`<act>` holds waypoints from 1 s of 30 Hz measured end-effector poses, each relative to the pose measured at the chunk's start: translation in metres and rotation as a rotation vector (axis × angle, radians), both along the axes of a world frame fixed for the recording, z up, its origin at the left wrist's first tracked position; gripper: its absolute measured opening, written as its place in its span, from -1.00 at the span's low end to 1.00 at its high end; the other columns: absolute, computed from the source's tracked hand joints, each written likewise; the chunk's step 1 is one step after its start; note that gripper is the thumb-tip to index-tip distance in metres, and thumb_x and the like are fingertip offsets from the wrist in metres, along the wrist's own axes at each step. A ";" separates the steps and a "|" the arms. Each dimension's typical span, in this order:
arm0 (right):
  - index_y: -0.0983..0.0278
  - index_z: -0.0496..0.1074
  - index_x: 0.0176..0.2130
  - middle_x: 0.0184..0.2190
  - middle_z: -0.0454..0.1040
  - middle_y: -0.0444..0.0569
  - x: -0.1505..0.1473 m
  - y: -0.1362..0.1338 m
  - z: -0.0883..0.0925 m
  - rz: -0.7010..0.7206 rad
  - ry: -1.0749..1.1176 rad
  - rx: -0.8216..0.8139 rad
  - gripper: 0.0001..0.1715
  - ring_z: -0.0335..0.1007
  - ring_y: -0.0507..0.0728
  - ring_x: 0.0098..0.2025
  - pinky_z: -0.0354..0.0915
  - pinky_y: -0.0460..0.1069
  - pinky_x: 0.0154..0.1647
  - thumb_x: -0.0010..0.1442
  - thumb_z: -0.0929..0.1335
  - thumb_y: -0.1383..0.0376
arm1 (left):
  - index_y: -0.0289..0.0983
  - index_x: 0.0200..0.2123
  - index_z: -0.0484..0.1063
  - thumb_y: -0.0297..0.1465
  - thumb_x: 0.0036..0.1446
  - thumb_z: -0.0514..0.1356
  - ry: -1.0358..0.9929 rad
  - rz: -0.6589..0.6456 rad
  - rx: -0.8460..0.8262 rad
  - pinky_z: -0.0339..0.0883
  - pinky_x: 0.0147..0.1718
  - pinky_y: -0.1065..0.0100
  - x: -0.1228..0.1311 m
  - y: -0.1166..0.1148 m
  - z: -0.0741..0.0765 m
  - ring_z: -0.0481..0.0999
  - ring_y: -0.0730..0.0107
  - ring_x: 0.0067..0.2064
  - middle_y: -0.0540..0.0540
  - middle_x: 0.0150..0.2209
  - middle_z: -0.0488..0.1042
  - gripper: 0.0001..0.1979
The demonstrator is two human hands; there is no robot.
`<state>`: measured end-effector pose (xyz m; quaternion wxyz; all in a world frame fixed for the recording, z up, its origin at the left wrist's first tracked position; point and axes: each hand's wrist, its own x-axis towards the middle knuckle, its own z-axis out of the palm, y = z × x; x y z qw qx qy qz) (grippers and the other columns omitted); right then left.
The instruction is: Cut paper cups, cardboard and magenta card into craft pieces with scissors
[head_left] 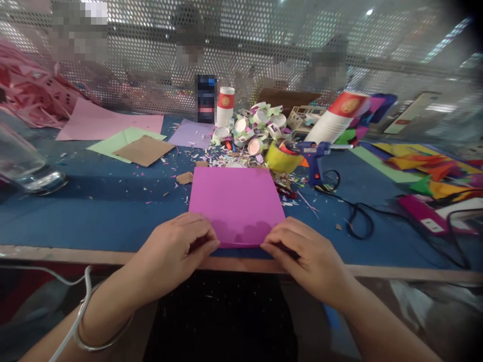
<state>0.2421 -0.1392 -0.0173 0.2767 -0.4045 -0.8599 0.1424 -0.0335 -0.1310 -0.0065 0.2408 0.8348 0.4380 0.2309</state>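
A bright magenta sheet of paper (236, 201) lies at the front of the blue table, its near edge raised in a narrow fold. My left hand (181, 246) pinches the near left corner between thumb and fingers. At the near right corner, my right hand (302, 249) grips the same edge in a like pinch. Both hands rest close to the table's front edge. Just beyond the sheet are a yellow roll (283, 158) and many small paper scraps (222, 157).
A glue gun (316, 158) with a black cord stands right of the roll. Paper cups (225, 106), a heap of paper-trimmed discs (260, 123) and a phone (206, 99) are behind. Coloured sheets (113, 125) and a clear glass (30, 161) occupy the left; a power strip (426, 216) lies right.
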 end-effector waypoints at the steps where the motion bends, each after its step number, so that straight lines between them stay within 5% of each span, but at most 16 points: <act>1: 0.27 0.48 -0.28 -0.35 0.48 -0.06 0.000 0.000 0.000 -0.006 0.010 -0.028 -0.86 0.39 0.08 -0.26 0.29 0.00 -0.21 0.35 0.34 0.36 | -0.25 -0.37 0.42 -0.45 0.30 0.16 0.014 0.003 -0.018 0.20 -0.33 0.41 -0.001 0.001 0.000 0.39 0.44 -0.31 0.03 -0.38 0.43 -0.84; 24: 0.25 0.29 -0.42 -0.45 0.32 -0.12 -0.003 0.006 0.001 -0.173 -0.057 -0.205 -0.67 0.22 0.07 -0.38 0.13 -0.01 -0.35 0.35 0.34 0.19 | -0.25 -0.46 0.23 -0.19 0.32 0.15 0.298 0.109 -0.016 0.04 -0.40 0.33 -0.008 0.009 -0.002 0.34 0.34 -0.35 0.02 -0.42 0.37 -0.65; 30: 0.24 0.27 -0.42 -0.45 0.32 -0.12 -0.005 0.008 0.001 -0.182 -0.092 -0.189 -0.69 0.23 0.08 -0.37 0.13 0.00 -0.34 0.33 0.35 0.20 | -0.19 -0.19 0.34 -0.25 0.34 0.14 0.287 0.098 0.030 0.15 -0.31 0.30 -0.009 0.006 -0.003 0.43 0.26 -0.26 0.01 -0.27 0.49 -0.86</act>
